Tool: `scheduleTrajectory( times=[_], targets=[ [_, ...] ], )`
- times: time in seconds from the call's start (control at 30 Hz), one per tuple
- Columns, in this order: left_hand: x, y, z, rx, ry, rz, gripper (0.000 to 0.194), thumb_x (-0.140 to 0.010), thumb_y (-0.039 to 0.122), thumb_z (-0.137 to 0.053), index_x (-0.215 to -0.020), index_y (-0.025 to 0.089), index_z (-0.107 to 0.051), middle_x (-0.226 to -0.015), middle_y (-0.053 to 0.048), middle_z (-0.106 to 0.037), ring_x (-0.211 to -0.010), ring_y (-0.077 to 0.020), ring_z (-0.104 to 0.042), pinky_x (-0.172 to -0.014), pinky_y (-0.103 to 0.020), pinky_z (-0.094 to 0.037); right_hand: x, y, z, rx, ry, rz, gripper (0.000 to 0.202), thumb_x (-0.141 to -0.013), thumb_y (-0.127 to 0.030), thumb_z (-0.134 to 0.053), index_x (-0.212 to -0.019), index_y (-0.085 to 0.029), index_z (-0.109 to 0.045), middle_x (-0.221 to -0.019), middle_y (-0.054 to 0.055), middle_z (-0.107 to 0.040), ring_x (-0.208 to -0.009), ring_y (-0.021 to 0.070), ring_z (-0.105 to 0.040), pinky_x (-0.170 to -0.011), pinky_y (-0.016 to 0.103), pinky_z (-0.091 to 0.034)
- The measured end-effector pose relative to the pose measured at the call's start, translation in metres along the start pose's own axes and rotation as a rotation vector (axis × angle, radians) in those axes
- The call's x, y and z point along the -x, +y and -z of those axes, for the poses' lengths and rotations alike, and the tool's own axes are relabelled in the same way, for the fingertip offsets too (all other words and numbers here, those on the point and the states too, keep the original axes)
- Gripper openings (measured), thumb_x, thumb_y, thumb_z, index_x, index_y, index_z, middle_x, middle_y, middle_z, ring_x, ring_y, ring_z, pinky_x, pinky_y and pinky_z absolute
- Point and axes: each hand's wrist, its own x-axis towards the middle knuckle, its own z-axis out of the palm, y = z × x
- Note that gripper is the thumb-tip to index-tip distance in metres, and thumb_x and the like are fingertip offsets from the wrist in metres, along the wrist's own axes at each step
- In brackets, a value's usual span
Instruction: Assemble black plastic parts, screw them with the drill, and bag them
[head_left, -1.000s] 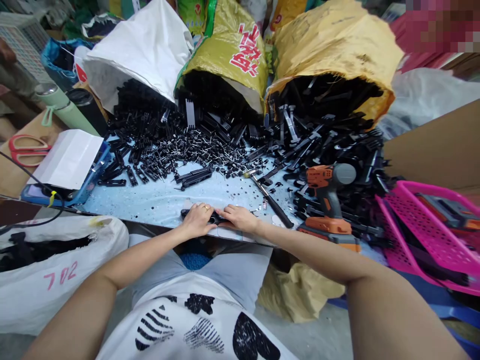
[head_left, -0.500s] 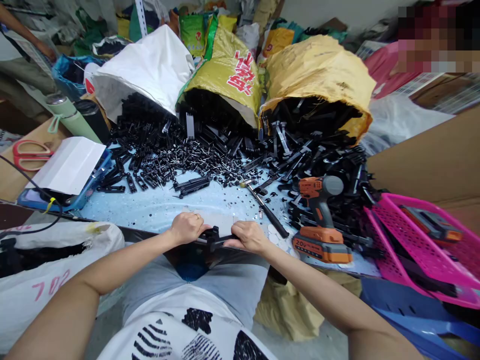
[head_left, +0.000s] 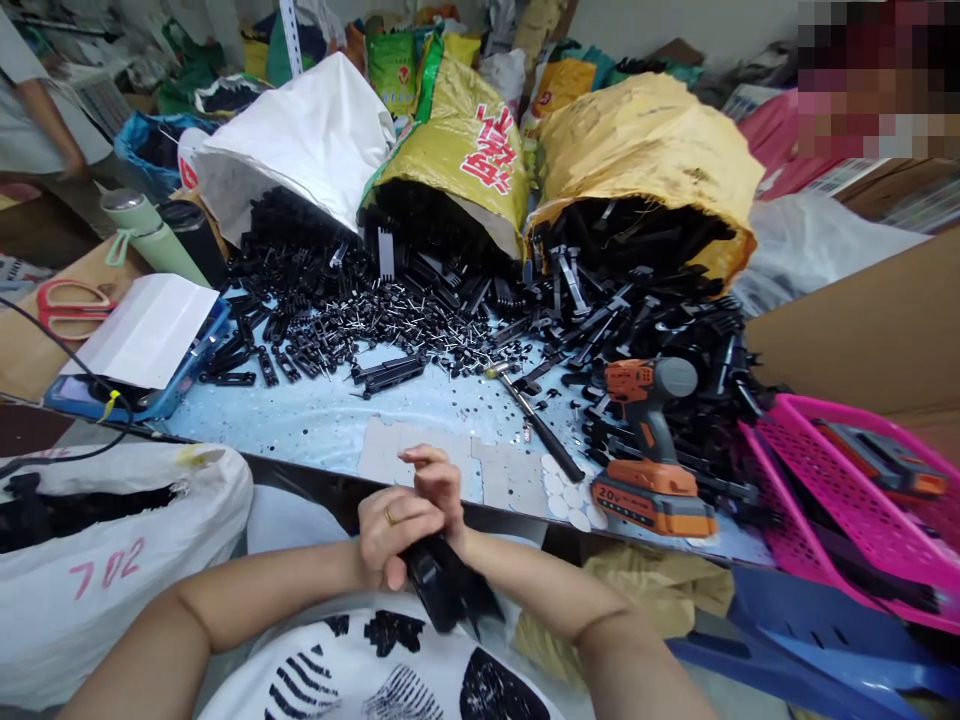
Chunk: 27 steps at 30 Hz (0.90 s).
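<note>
Wrapped round a black plastic part (head_left: 442,585), my left hand (head_left: 394,525) is held low in front of my shirt, a ring on one finger. My right hand (head_left: 441,490) crosses against it, its fingers curled near the upper end of the same part; whether it grips the part is hidden. The black part slants down to the right and is blurred at its lower end. Beyond the hands, grey pads (head_left: 514,478) lie along the table's front edge. A hammer (head_left: 544,432) and an orange cordless drill (head_left: 651,440) are to the right.
Three sacks, white (head_left: 300,140), green-yellow (head_left: 457,165) and yellow (head_left: 645,150), spill black parts and pins over the blue table (head_left: 300,415). A pink basket (head_left: 847,500) stands right; red scissors (head_left: 75,308) lie left. Other people are at the back left and back right.
My hands have come together and moved down toward my body with the black part, away from the table edge. The person at the back left has shifted.
</note>
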Motion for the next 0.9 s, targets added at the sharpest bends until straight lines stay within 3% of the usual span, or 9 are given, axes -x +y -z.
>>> scheduleTrajectory(
  times=[0.13, 0.23, 0.3, 0.37, 0.47, 0.57, 0.7, 0.8, 0.9],
  targets=[
    [-0.030, -0.044, -0.020, -0.186, 0.111, -0.032, 0.085, -0.083, 0.072, -0.007, -0.121, 0.017, -0.059, -0.097, -0.015, -0.065, -0.093, -0.0247, -0.061, -0.075, -0.037, -0.049, -0.087, 0.053, 0.014, 0.290, -0.378, 0.128, 0.041, -0.096, -0.040, -0.023, -0.106, -0.021, -0.058, -0.118, 0.011, -0.054, -0.113, 0.0234, -0.046, -0.097, 0.044, -0.036],
    [-0.058, -0.061, -0.038, -0.381, -0.056, -0.064, 0.066, -0.086, 0.064, -0.035, -0.123, 0.013, -0.056, -0.094, -0.015, -0.064, -0.087, -0.0247, -0.060, -0.071, -0.035, -0.046, -0.150, 0.097, 0.039, 0.717, -0.523, 0.196, 0.043, -0.090, -0.043, -0.048, -0.126, -0.021, -0.052, -0.131, 0.012, -0.049, -0.120, 0.0268, -0.039, -0.101, 0.045, -0.027],
    [-0.065, -0.063, -0.046, -0.446, -0.144, -0.135, 0.059, -0.085, 0.057, -0.048, -0.120, 0.011, -0.057, -0.100, -0.016, -0.063, -0.098, -0.0277, -0.057, -0.079, -0.037, -0.044, -0.169, 0.120, 0.057, 0.891, -0.689, 0.232, 0.046, -0.089, -0.042, -0.052, -0.131, -0.022, -0.050, -0.124, 0.011, -0.055, -0.110, 0.0255, -0.045, -0.095, 0.041, -0.031],
    [-0.064, -0.062, -0.048, -0.479, -0.182, -0.183, 0.051, -0.084, 0.047, -0.056, -0.120, 0.010, -0.055, -0.107, -0.016, -0.060, -0.107, -0.0292, -0.052, -0.086, -0.039, -0.040, -0.170, 0.135, 0.074, 1.010, -0.758, 0.237, 0.047, -0.090, -0.043, -0.050, -0.132, -0.022, -0.050, -0.113, 0.011, -0.060, -0.099, 0.0240, -0.048, -0.087, 0.037, -0.033],
    [-0.069, -0.070, -0.045, -0.476, -0.233, -0.158, 0.042, -0.086, 0.036, -0.057, -0.122, 0.013, -0.053, -0.107, -0.014, -0.059, -0.101, -0.0264, -0.052, -0.084, -0.039, -0.039, -0.162, 0.142, 0.086, 1.099, -0.688, 0.198, 0.050, -0.091, -0.049, -0.045, -0.131, -0.020, -0.051, -0.108, 0.012, -0.062, -0.095, 0.0238, -0.049, -0.083, 0.035, -0.032],
    [-0.102, -0.095, -0.041, -0.461, -0.269, -0.016, 0.039, -0.087, 0.033, -0.055, -0.122, 0.016, -0.053, -0.108, -0.014, -0.058, -0.097, -0.0258, -0.053, -0.080, -0.039, -0.039, -0.174, 0.145, 0.084, 1.053, -0.581, 0.135, 0.046, -0.094, -0.049, -0.038, -0.128, -0.022, -0.053, -0.114, 0.011, -0.061, -0.100, 0.0234, -0.049, -0.085, 0.035, -0.033],
    [-0.149, -0.126, -0.038, -0.478, -0.261, 0.123, 0.041, -0.085, 0.028, -0.060, -0.123, 0.016, -0.053, -0.110, -0.014, -0.057, -0.104, -0.0282, -0.050, -0.082, -0.040, -0.039, -0.225, 0.161, 0.094, 1.034, -0.105, -0.269, 0.041, -0.096, -0.038, -0.036, -0.125, -0.012, -0.051, -0.118, 0.017, -0.058, -0.106, 0.0248, -0.049, -0.085, 0.034, -0.036],
    [-0.147, -0.133, -0.029, -0.434, -0.156, 0.105, 0.051, -0.085, 0.032, -0.059, -0.131, 0.014, -0.045, -0.114, -0.014, -0.056, -0.109, -0.0275, -0.048, -0.089, -0.041, -0.038, -0.261, 0.180, 0.114, 0.960, 0.123, -0.615, 0.044, -0.093, -0.034, -0.045, -0.121, 0.001, -0.047, -0.113, 0.026, -0.057, -0.104, 0.0245, -0.051, -0.083, 0.034, -0.037],
    [-0.122, -0.144, -0.005, -0.392, 0.016, 0.174, 0.046, -0.087, 0.030, -0.054, -0.129, 0.013, -0.046, -0.118, -0.014, -0.054, -0.112, -0.0267, -0.047, -0.093, -0.039, -0.039, -0.282, 0.196, 0.127, 0.889, 0.119, -0.710, 0.048, -0.087, -0.036, -0.054, -0.112, 0.004, -0.051, -0.106, 0.029, -0.060, -0.099, 0.0223, -0.054, -0.080, 0.034, -0.038]
  ],
)
